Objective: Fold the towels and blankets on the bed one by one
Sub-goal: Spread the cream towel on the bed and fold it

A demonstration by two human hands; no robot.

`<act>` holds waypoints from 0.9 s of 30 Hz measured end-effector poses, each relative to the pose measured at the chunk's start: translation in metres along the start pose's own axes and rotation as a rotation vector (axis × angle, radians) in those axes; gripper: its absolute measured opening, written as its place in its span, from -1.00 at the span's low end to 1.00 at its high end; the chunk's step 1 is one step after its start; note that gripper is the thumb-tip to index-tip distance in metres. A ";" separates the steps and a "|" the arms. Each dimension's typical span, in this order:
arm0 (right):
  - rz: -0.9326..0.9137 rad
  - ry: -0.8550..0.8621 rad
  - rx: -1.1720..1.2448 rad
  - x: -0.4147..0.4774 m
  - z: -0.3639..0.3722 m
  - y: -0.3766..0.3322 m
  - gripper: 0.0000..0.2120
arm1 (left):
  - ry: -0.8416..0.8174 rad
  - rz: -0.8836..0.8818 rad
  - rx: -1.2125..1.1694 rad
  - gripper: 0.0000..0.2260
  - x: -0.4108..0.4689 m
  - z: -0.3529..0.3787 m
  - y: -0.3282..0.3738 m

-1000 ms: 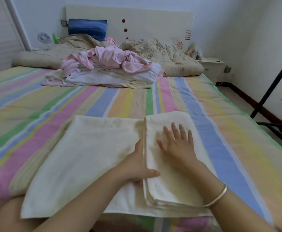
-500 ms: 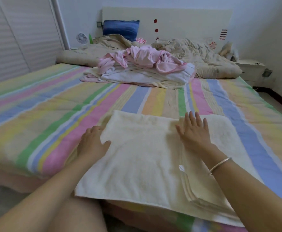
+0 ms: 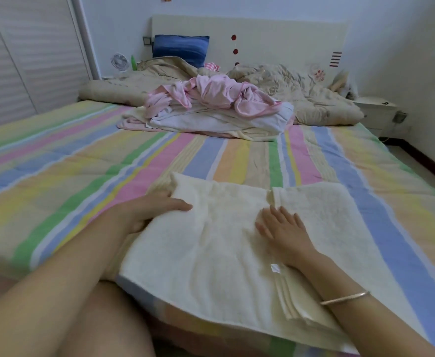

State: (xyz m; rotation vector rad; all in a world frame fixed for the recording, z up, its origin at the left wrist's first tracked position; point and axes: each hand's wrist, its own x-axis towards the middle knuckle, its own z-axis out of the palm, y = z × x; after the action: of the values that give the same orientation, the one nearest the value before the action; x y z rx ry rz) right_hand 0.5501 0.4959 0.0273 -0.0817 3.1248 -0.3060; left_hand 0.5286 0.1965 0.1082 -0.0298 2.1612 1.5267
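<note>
Lying at the near edge of the bed [image 3: 87,161], a cream towel [image 3: 211,253] sits half-folded, near hem right at the mattress edge. Fabric is thick terry, pale off-white w/ a faint yellow tint. A few soft creases run front to back thru the middle. L portion is a single spread layer. R portion carries several folded layers stacked on top, their edges showing as thin yellowish lines at the near R corner. A small white label [image 3: 275,267] pokes out at the fold's edge, just beside the R wrist.

L grip [image 3: 154,212] grasps the towel's L edge near the far corner: thumb on top of the cloth, fingers tucked under & mostly hidden. R grip [image 3: 283,229] is released, fingers straight, palm pressed flat on the towel at the edge of the folded stack. A thin metal bangle [image 3: 345,298] circles the R wrist.

Further up the bed, well apart from the towel, a heap of pink & white laundry [image 3: 211,109] lies unfolded. Behind it a rumpled beige quilt [image 3: 309,94] stretches across, w/ a blue pillow [image 3: 180,47] against the headboard [image 3: 275,32]. Bed cover has pastel stripes: pink, green, blue, yellow. A small white fan [image 3: 119,61] stands far L, a white nightstand [image 3: 373,106] far R.
</note>
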 end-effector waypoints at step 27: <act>0.512 0.169 0.971 -0.066 -0.103 0.117 -0.63 | 0.446 0.445 0.635 -0.59 0.100 0.189 0.059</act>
State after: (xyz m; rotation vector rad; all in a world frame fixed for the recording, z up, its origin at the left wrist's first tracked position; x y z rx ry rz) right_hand 0.6097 0.6338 0.1049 0.7362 2.6082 -1.7563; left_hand 0.4950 0.4129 0.0722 0.3777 3.0883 1.0226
